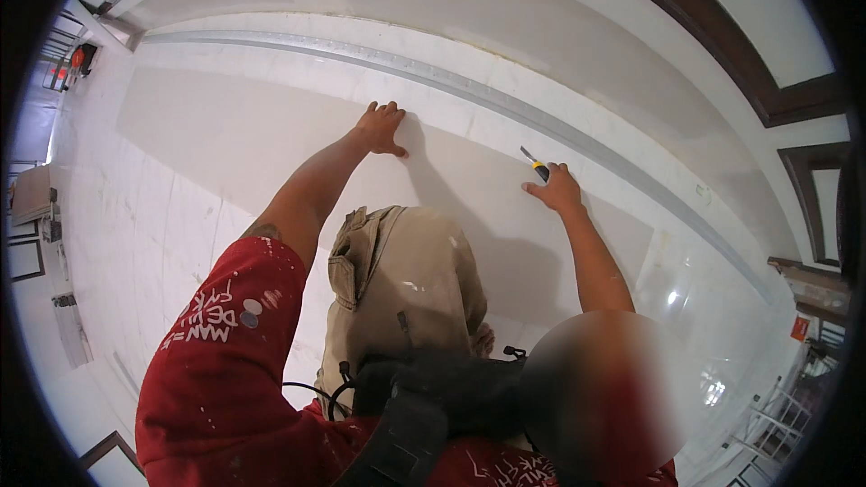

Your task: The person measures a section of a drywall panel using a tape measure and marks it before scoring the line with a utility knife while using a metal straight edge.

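Note:
A long grey-beige board [262, 126], which looks like plasterboard, lies flat on the floor in front of me. My left hand [385, 129] rests at its far edge, fingers pointing away and thumb apart, with nothing held. To the right, my right hand [561, 188] grips a utility knife [540, 169] with a yellow and black handle. Its blade is out and points up and left, near the board's far edge; whether it touches the surface I cannot tell. My knee in beige work trousers [415, 261] is over the board's near side.
A long silver metal profile [433, 73] runs along the floor beyond the board, close to the wall [433, 0]. White tiled floor [117, 216] surrounds the board. Dark-framed panels [812, 99] stand at right; a white metal rack [776, 419] is at lower right. Cartons [34, 194] sit at far left.

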`<action>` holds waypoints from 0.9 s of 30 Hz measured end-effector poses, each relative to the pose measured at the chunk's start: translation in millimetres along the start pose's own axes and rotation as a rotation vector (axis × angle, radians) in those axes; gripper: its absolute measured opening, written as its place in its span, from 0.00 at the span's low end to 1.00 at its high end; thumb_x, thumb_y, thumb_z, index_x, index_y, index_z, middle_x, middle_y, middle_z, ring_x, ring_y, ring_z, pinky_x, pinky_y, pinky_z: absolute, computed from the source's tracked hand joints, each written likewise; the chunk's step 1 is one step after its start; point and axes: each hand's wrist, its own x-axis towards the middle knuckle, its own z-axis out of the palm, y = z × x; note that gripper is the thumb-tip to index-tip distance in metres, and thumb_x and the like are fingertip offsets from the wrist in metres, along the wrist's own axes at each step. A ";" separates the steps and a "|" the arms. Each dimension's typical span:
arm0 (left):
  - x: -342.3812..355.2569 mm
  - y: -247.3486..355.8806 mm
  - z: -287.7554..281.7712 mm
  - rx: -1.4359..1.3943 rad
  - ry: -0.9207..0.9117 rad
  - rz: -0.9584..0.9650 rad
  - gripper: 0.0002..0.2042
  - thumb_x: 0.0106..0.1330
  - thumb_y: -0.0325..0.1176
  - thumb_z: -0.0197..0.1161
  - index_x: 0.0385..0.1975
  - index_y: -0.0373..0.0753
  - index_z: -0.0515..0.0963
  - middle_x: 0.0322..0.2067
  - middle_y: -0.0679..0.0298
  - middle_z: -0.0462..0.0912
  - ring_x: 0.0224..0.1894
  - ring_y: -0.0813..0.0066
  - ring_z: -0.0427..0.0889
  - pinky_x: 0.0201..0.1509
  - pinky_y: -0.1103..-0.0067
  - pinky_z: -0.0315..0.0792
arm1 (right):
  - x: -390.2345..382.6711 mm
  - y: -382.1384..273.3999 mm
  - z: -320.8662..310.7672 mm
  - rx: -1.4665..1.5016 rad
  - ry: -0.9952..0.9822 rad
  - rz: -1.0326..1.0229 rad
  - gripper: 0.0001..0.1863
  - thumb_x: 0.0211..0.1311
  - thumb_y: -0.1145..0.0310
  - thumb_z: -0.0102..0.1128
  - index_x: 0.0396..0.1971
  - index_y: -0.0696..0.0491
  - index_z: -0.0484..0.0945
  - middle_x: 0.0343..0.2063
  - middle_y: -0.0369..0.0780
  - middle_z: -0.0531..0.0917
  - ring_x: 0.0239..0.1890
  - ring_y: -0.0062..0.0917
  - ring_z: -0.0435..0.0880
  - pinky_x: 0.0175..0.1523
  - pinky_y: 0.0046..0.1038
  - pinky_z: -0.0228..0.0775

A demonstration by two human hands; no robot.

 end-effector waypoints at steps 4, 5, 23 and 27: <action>12.0 5.9 -2.2 -0.069 0.023 -0.019 0.51 0.51 0.66 0.71 0.67 0.33 0.65 0.61 0.48 0.67 0.65 0.51 0.68 0.73 0.61 0.59 | 9.8 8.4 -6.3 -0.028 -0.040 -0.012 0.43 0.48 0.37 0.72 0.53 0.59 0.79 0.51 0.50 0.77 0.53 0.43 0.81 0.57 0.40 0.75; 12.8 7.6 -1.6 -0.060 -0.009 -0.026 0.51 0.51 0.66 0.71 0.67 0.33 0.65 0.61 0.48 0.67 0.65 0.51 0.68 0.73 0.61 0.59 | 9.6 9.7 -5.3 -0.025 -0.022 -0.001 0.42 0.47 0.37 0.72 0.53 0.58 0.79 0.51 0.50 0.77 0.52 0.43 0.81 0.57 0.40 0.75; -45.8 -104.4 -99.0 -0.069 -0.145 0.008 0.37 0.49 0.67 0.71 0.46 0.37 0.81 0.39 0.50 0.86 0.45 0.50 0.85 0.49 0.62 0.77 | -56.3 1.3 -119.4 0.150 -0.157 -0.135 0.21 0.51 0.58 0.71 0.35 0.61 0.77 0.23 0.42 0.78 0.27 0.30 0.80 0.35 0.35 0.72; -108.2 -190.4 -123.0 0.106 -0.303 -0.113 0.36 0.42 0.58 0.80 0.44 0.35 0.82 0.44 0.53 0.85 0.51 0.51 0.82 0.55 0.63 0.76 | -105.1 -7.6 -137.4 0.130 -0.014 -0.093 0.22 0.54 0.58 0.70 0.40 0.61 0.78 0.33 0.53 0.84 0.40 0.48 0.83 0.48 0.42 0.73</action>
